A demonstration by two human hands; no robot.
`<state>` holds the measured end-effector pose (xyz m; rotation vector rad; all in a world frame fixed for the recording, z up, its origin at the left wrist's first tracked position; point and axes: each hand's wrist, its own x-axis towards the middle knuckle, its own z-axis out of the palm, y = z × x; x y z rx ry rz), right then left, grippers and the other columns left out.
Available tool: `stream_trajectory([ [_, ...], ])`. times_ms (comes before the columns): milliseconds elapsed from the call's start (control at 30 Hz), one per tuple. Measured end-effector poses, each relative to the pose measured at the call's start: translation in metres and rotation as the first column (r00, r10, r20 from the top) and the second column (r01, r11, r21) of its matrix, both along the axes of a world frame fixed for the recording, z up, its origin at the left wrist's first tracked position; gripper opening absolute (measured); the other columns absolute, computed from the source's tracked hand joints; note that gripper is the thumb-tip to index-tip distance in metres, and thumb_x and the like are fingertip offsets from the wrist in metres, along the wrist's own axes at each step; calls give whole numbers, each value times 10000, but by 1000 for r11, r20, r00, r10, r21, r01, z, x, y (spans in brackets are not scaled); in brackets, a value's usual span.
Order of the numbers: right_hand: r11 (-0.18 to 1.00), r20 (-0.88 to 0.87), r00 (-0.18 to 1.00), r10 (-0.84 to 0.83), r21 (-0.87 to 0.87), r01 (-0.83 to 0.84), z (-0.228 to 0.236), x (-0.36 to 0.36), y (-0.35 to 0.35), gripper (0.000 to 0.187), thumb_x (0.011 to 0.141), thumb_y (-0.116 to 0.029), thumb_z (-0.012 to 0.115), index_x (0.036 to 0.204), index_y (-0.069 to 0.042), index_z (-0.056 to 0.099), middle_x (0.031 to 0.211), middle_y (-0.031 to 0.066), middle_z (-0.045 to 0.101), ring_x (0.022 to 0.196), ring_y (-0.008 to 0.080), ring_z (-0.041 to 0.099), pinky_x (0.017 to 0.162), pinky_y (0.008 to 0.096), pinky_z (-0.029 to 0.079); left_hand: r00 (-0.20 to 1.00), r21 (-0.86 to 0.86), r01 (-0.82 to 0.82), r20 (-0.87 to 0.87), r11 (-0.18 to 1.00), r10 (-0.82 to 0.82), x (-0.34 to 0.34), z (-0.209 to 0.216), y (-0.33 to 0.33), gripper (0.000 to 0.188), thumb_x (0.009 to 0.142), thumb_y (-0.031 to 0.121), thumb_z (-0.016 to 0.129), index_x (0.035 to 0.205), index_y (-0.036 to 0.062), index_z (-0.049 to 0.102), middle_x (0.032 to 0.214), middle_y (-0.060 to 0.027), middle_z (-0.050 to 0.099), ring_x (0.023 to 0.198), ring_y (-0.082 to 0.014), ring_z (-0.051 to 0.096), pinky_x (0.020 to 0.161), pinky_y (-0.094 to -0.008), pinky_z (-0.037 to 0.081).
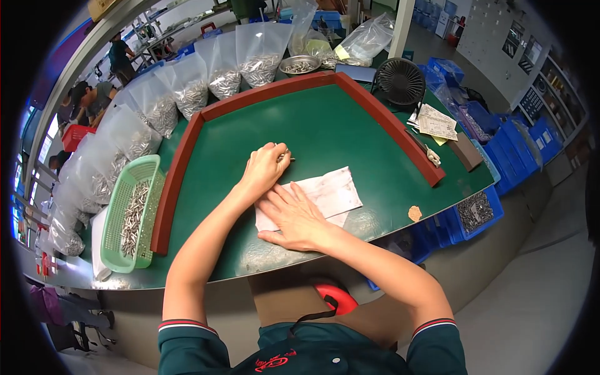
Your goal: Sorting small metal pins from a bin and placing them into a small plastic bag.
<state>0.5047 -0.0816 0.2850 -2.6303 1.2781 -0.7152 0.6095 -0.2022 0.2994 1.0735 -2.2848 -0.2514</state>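
Observation:
My left hand point(267, 165) is closed above the green tabletop point(250, 125), just beyond the cloth. Bits of small metal parts show at its fingertips; the rest of them is hidden in the fist. Flat on a folded white cloth point(334, 192) lies my right hand point(290, 215), fingers spread and pressing its left part. The cloth has faint stains, and one layer sticks out at its near edge. My left wrist passes close to the right fingertips.
A dark red wooden rail point(269, 94) borders the work area. Left of it stand a green basket point(131, 212) of metal pins and several filled plastic bags point(259, 59). A black fan point(400, 82), papers point(436, 122) and blue bins point(478, 212) are at right.

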Motion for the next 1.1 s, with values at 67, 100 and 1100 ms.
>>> stream_trajectory([
  [67, 983, -32, 998, 59, 175, -52, 13, -5, -1, 627, 828, -459, 459, 1281, -39, 352, 1321, 164, 316, 1261, 301, 250, 1037, 528, 161, 999, -24, -24, 36, 999, 25, -4, -1, 9, 145, 816, 169, 534, 779, 30, 551, 729, -167, 524, 642, -371, 534, 570, -443, 427],
  [100, 998, 113, 993, 34, 55, -41, 8, -9, 3, 520, 816, -391, 513, 1182, -24, 464, 1220, 164, 420, 1194, 306, 344, 1010, 502, 239, 999, -47, -3, 45, 999, 5, -8, -1, 10, 139, 813, 161, 533, 764, 32, 534, 737, -160, 510, 630, -370, 531, 562, -444, 431],
  [1100, 799, 376, 713, -592, 393, 456, 31, -134, 16, 239, 891, -209, 425, 1037, -22, 460, 765, 153, 554, 740, 283, 571, 682, 372, 433, 992, -176, 80, 106, 981, -62, 12, -8, 16, 99, 750, 124, 572, 793, 40, 541, 717, -143, 486, 632, -320, 551, 547, -423, 452],
])
